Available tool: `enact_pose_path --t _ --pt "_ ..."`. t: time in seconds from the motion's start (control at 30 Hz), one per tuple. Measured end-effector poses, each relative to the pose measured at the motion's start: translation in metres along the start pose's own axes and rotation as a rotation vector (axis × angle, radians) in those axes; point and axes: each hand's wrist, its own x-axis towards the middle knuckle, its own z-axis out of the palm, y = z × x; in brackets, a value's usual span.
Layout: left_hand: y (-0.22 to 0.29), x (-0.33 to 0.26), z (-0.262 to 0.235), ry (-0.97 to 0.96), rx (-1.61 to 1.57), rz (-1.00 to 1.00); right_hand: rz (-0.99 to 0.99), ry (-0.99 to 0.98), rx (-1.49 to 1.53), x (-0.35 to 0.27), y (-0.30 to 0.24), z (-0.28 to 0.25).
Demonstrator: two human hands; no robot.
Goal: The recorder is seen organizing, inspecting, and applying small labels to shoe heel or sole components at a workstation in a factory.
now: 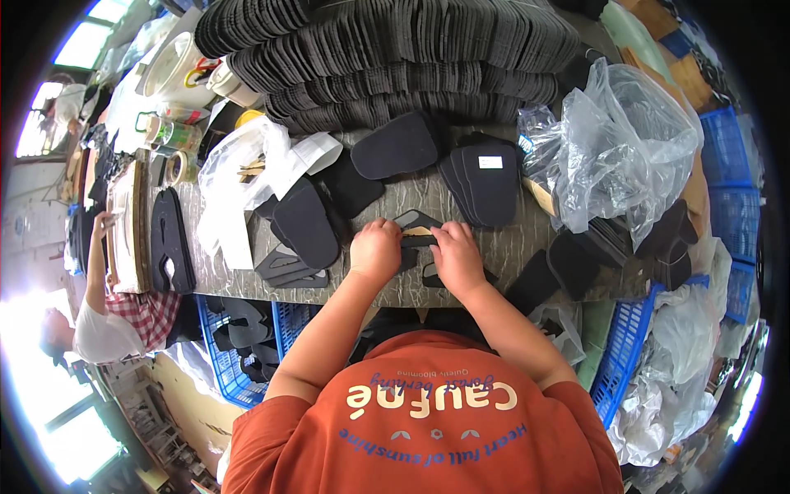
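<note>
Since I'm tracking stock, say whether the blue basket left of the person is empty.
Not empty: black pieces lie inside the blue basket.

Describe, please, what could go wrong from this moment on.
The dark piece between the left hand and right hand might slip. The black pads lying close to the front edge of the table could slide off if nudged. The long, packed rows of black pieces might tumble if knocked.

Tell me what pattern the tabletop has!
The tabletop is dark grey with pale, streaky lines, best seen in the head view.
</note>
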Motion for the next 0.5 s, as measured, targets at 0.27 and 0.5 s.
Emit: enact_pose_path --t 0.27,0.5 --pt "0.012 -0.006 -0.016 0.147 -0.715 0.011 0.021 -0.03 -0.037 -0.005 -0.007 -0.002" --pt "-0.019 -0.061 -0.024 0.13 -0.644 -0.248 -0.094 0.044 0.02 -0.018 -0.016 -0.004"
